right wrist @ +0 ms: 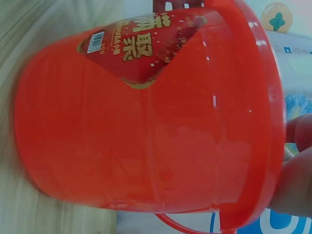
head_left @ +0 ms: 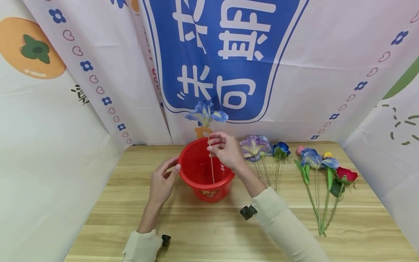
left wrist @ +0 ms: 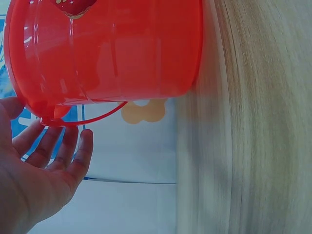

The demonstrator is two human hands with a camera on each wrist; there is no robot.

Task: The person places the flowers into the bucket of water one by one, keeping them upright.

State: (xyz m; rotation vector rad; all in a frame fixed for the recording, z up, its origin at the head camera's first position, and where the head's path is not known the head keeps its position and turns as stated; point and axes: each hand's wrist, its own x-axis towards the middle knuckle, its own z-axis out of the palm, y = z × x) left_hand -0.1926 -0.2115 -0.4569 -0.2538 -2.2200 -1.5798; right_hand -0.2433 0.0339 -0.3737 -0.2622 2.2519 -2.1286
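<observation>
A red plastic bucket [head_left: 209, 193] stands upright on the wooden table. My right hand [head_left: 226, 150] is above its rim on the right side and pinches the thin stem of a blue iris [head_left: 206, 113]. The bloom stands above the bucket, while the stem's lower end reaches down inside it. Only part of the right hand [right wrist: 298, 168] shows beyond the rim in the right wrist view. My left hand [head_left: 162, 180] touches the bucket's left rim with extended, loosely bent fingers, close to where the red handle [left wrist: 100, 118] joins.
Right of the bucket lie a purple iris [head_left: 255, 147] and a blue rose [head_left: 280, 150]. Farther right are another blue iris [head_left: 312, 158], a red rose [head_left: 346, 175] and pink and yellow blooms, stems toward the front. A printed cloth [head_left: 314, 91] hangs behind the table [head_left: 209, 233].
</observation>
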